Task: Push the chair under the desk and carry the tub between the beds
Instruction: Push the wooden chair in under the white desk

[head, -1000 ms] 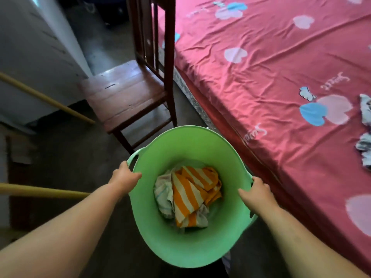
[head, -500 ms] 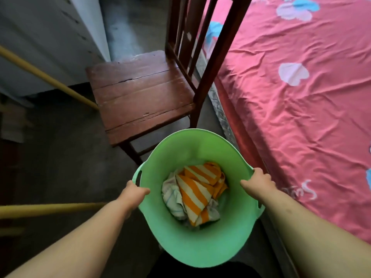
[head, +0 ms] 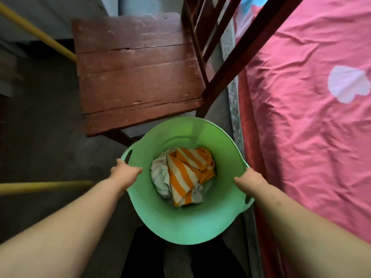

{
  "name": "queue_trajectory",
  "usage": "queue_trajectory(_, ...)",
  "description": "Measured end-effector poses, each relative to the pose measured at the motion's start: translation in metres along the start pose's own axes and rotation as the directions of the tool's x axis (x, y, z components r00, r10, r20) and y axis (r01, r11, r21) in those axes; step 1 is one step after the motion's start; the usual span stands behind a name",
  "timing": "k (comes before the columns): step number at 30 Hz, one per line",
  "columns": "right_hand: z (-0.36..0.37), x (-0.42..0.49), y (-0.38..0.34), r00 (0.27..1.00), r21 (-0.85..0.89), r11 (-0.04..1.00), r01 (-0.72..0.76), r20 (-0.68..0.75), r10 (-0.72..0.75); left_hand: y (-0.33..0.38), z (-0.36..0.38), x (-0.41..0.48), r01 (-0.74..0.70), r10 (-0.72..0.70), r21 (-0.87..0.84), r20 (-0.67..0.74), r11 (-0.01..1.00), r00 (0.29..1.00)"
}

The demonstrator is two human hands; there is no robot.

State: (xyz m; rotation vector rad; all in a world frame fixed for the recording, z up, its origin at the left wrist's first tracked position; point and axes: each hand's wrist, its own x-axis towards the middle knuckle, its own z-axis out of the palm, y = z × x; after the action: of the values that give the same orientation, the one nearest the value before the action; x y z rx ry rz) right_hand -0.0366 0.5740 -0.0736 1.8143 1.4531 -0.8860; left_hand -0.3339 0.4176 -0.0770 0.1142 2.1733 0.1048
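Note:
I hold a green plastic tub (head: pixel 176 223) in front of me, above the floor. My left hand (head: pixel 125 173) grips its left rim by the handle slot, and my right hand (head: pixel 249 181) grips the right rim. Inside the tub lies an orange-and-white striped cloth (head: pixel 186 173) on top of a pale cloth. A dark red wooden chair (head: pixel 136 77) stands right beyond the tub, its seat close to the tub's far rim and its backrest on the right, next to the bed.
A bed with a pink heart-patterned sheet (head: pixel 311 127) runs along the right side. Two yellow poles (head: pixel 40 185) cross the left side over the grey floor. A grey cabinet or wall (head: pixel 50 15) stands at the upper left.
I have moved forward with the tub. The chair has come much closer and now fills the upper middle. Both hands keep their grip on the rim.

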Motion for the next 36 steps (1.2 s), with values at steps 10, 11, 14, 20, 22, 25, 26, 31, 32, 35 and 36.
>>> queue_trajectory(10, -0.161, -0.05, -0.032, 0.902, 0.286, 0.86, 0.423, -0.221, -0.37, 0.166, -0.047, -0.16, 0.066, 0.189, -0.712, 0.272, 0.699, 0.944)
queue_trajectory(11, -0.193, -0.065, -0.04, 0.883, 0.371, 0.804, 0.465, -0.263, -0.389, 0.188, -0.059, -0.185, 0.059, 0.249, -0.75, 0.292, 0.659, 0.923)
queue_trajectory(14, -0.284, -0.117, -0.063, 0.829, 0.603, 0.57, 0.558, -0.381, -0.409, 0.242, -0.085, -0.252, -0.327, 0.452, -0.672, 0.013, 0.665, 0.892)
queue_trajectory(20, -0.411, -0.202, -0.114, 0.76, 0.62, 0.446, 0.645, -0.457, -0.462, 0.352, -0.118, -0.34, -0.762, 0.752, -0.034, -0.138, 0.646, 0.644)
queue_trajectory(22, -0.419, -0.219, -0.126, 0.78, 0.611, 0.497, 0.616, -0.385, -0.493, 0.376, -0.113, -0.346, -0.754, 0.76, 0.097, -0.108, 0.65, 0.641)
queue_trajectory(25, -0.417, -0.226, -0.142, 0.783, 0.553, 0.558, 0.619, -0.378, -0.494, 0.392, -0.111, -0.336, -0.737, 0.742, 0.087, -0.097, 0.67, 0.663)
queue_trajectory(26, -0.413, -0.226, -0.147, 0.781, 0.543, 0.563, 0.623, -0.383, -0.494, 0.393, -0.113, -0.33, -0.719, 0.714, -0.026, -0.092, 0.695, 0.694)
queue_trajectory(31, -0.395, -0.218, -0.173, 0.792, 0.526, 0.594, 0.609, -0.362, -0.491, 0.352, -0.143, -0.282, -0.459, 0.529, -0.407, 0.073, 0.79, 0.846)
queue_trajectory(32, -0.393, -0.217, -0.179, 0.795, 0.495, 0.622, 0.607, -0.372, -0.48, 0.332, -0.155, -0.265, -0.452, 0.486, -0.332, 0.024, 0.828, 0.873)
queue_trajectory(35, -0.388, -0.217, -0.197, 0.786, 0.394, 0.691, 0.606, -0.427, -0.446, 0.281, -0.179, -0.244, -0.437, 0.47, -0.328, 0.023, 0.837, 0.882)
queue_trajectory(36, -0.388, -0.217, -0.201, 0.792, 0.379, 0.709, 0.595, -0.429, -0.434, 0.278, -0.18, -0.243, -0.489, 0.54, -0.38, 0.033, 0.785, 0.841)
